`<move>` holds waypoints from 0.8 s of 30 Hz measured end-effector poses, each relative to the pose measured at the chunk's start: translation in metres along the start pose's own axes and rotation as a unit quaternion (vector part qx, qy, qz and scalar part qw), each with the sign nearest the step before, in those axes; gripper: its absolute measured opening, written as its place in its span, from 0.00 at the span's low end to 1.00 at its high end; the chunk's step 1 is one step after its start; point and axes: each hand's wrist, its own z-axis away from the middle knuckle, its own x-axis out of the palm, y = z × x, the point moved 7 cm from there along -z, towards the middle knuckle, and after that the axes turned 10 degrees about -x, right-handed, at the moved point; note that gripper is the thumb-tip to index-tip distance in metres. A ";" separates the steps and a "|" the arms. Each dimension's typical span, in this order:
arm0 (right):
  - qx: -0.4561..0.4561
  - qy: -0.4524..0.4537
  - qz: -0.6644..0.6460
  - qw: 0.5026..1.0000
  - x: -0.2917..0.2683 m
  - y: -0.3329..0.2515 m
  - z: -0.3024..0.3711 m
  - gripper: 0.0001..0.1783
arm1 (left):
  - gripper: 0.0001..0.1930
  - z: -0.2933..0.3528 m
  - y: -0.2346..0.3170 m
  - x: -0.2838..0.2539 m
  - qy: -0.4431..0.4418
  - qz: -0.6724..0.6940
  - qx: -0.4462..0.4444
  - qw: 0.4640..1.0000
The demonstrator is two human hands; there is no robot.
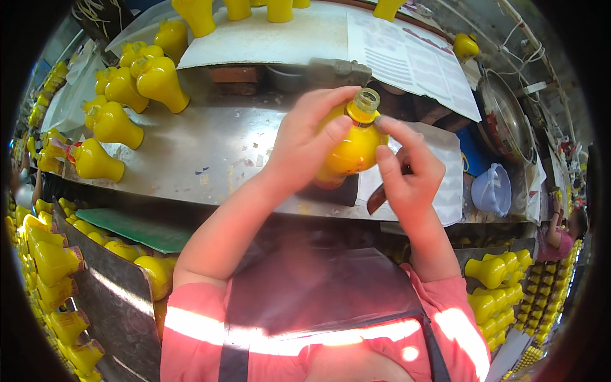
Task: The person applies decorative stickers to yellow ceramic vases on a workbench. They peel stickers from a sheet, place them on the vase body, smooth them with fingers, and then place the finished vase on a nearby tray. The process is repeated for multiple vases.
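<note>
One yellow bottle [356,153], neck up, over the counter [210,143]; our left hand [305,132] holds its side, grip curved around it. Our right hand [410,178], grip half-curled, touches its shoulder and holds a dark tool [377,200].

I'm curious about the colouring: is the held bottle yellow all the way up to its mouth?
No, the bottle in the left hand ends in a clear glass neck above the yellow.

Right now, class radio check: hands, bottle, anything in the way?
Left hand on yellow bottle; right hand at its shoulder, holding dark brown piece. Bottle's glass mouth uncovered. Nothing seen in the way; other yellow bottles stand apart, left.
</note>
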 end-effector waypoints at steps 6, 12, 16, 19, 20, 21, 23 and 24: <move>0.210 -0.060 -0.252 0.943 -0.002 0.031 -0.028 0.30 | 0.34 0.003 -0.001 0.006 0.026 -0.010 -0.002 1.000; 0.212 -0.276 -0.285 0.893 0.018 0.035 -0.070 0.27 | 0.41 0.003 0.001 0.005 0.035 -0.004 -0.041 0.999; 0.101 -0.300 -0.242 0.917 0.034 0.029 -0.087 0.25 | 0.44 0.006 0.003 0.005 0.032 -0.006 -0.083 0.996; 0.154 -0.276 -0.263 0.912 0.029 0.040 -0.082 0.21 | 0.44 0.004 0.003 0.005 0.033 -0.052 -0.064 0.996; 0.170 -0.264 -0.279 0.908 0.024 0.044 -0.077 0.20 | 0.43 0.003 0.007 0.006 0.038 -0.085 -0.022 0.995; 0.187 -0.233 -0.265 0.917 0.017 0.051 -0.070 0.20 | 0.42 0.002 0.010 0.008 0.036 -0.098 0.020 0.994; 0.176 -0.182 -0.269 0.929 0.013 0.060 -0.053 0.19 | 0.41 0.001 0.017 0.007 0.048 -0.145 0.096 0.984; 0.187 -0.132 -0.238 0.944 0.006 0.068 -0.043 0.18 | 0.38 0.003 0.026 0.008 0.066 -0.210 0.164 0.962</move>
